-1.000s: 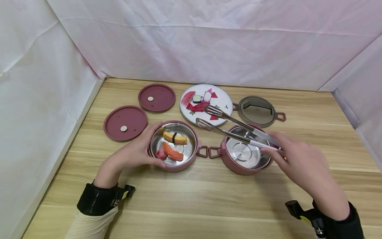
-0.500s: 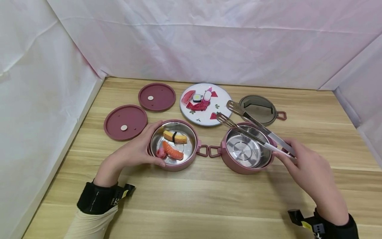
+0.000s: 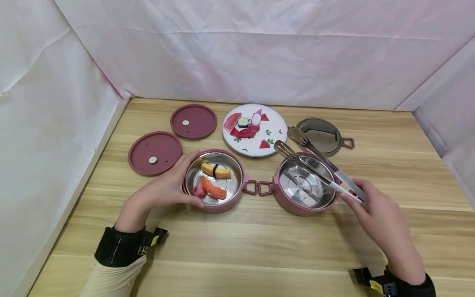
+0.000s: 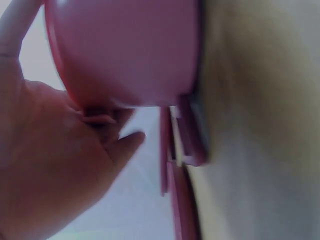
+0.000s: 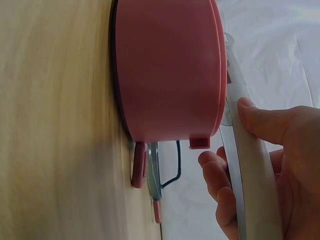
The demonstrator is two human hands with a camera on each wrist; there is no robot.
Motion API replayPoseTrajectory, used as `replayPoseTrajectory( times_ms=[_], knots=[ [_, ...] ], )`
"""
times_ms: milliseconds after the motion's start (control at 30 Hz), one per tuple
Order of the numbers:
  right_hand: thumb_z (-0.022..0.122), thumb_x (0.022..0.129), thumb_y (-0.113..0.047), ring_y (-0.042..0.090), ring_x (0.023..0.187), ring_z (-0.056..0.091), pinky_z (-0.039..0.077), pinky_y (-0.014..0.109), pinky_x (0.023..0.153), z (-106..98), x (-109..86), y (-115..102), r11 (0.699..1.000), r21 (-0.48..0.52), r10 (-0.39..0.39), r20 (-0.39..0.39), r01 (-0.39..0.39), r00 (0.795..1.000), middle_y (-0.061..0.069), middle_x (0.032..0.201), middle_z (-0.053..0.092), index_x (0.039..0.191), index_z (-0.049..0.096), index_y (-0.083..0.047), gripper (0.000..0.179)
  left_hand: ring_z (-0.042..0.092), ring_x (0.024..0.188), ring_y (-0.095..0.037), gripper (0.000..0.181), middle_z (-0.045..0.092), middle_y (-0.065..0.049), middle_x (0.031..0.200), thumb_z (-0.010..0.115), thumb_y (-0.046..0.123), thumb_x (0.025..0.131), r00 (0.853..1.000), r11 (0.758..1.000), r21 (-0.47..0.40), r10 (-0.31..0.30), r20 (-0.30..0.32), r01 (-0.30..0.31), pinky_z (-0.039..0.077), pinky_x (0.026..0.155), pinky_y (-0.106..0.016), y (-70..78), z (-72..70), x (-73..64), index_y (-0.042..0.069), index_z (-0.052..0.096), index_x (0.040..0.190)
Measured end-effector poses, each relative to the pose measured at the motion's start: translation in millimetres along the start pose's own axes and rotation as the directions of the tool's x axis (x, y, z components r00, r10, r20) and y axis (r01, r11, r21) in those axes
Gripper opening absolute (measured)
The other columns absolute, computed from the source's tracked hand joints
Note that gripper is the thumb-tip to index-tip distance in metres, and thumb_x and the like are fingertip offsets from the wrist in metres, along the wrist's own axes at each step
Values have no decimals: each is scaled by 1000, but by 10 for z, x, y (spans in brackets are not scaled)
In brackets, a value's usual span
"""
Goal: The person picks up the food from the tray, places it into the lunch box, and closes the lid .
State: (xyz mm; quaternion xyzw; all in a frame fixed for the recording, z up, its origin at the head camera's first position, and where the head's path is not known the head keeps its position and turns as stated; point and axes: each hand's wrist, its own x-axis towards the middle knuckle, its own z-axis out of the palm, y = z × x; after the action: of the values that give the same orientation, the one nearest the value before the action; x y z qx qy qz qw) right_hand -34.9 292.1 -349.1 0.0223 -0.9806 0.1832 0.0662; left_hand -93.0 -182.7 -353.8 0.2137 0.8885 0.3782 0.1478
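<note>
My left hand grips the left side of a pink steel-lined pot, thumb at the front rim. In it lie a yellow toy egg sushi with a black band, an orange toy shrimp sushi and a small pinkish-red piece. Slotted metal tongs with white handles are held in my right hand, their tips apart with nothing between them. The tongs slant over a second pink pot, whose steel bottom shows bare. In the right wrist view, thumb and fingers clasp the handle.
Behind the pots, a white strawberry-print plate carries several toy food pieces. Two maroon round lids lie at the left. A glass lid with side handles lies behind the right pot. White cloth walls the table.
My right hand has drawn the tongs back rightward and toward me, from over the plate's edge to over the right pot. The left hand stays on its pot.
</note>
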Motion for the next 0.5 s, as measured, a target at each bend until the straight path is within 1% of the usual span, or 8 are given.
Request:
replayPoseTrajectory(
  times_ms=[67,133,200,267,333,400,467,500],
  knots=[
    [68,94,-38,38,81,64,43,46,60,8,-14,-2,1000,8,-5,-10,6,1000,24,102,69,129,58,-4,50,22,149,-37,131,17,-18,163,94,44,63,1000,999,31,-7,3,7,26,120,-59,37,-13,5,7,13,159],
    [68,94,-38,38,81,64,43,47,61,9,-33,-6,1000,15,-12,-16,12,1000,24,103,69,129,59,-4,49,13,152,-39,131,9,-18,165,93,47,62,1000,997,71,-8,5,8,21,120,-64,111,-14,15,8,13,159],
    [69,94,-37,37,81,65,43,47,61,4,-53,-7,1000,22,-18,-22,18,1000,24,103,70,128,59,-4,49,3,154,-40,131,2,-17,167,92,50,62,1000,994,113,10,3,-10,18,119,-67,223,7,34,9,15,159],
    [70,93,-36,36,80,64,43,45,61,-6,-72,-6,999,24,-22,-24,22,999,23,102,70,128,60,-4,48,-4,156,-37,130,-4,-12,169,92,53,62,1000,990,138,30,2,-30,17,117,-70,360,59,65,14,15,160],
    [71,93,-35,35,79,64,43,45,61,-16,-92,-4,999,28,-24,-31,25,999,22,100,70,127,60,-4,48,-3,157,-31,128,-5,-6,169,90,55,65,998,987,151,57,2,-56,22,118,-66,512,142,109,18,14,161],
    [72,92,-34,34,77,63,42,43,60,-23,-107,-1,999,28,-24,-36,25,999,22,98,70,126,60,-4,47,2,157,-27,122,-3,-2,170,86,55,70,997,987,142,82,-7,-80,26,118,-61,669,248,171,19,14,161],
    [72,91,-33,33,76,62,42,42,60,-30,-122,3,999,34,-19,-44,21,999,23,97,70,126,60,-3,47,9,156,-23,114,2,1,169,82,53,76,995,991,98,98,-14,-96,30,118,-56,835,375,237,21,14,161],
    [73,91,-33,33,76,62,41,41,60,-34,-128,5,999,36,-14,-45,16,999,23,97,69,126,60,-3,48,13,156,-22,109,5,2,169,81,51,79,994,992,63,110,-17,-109,32,119,-51,914,447,274,21,15,161]
  ],
)
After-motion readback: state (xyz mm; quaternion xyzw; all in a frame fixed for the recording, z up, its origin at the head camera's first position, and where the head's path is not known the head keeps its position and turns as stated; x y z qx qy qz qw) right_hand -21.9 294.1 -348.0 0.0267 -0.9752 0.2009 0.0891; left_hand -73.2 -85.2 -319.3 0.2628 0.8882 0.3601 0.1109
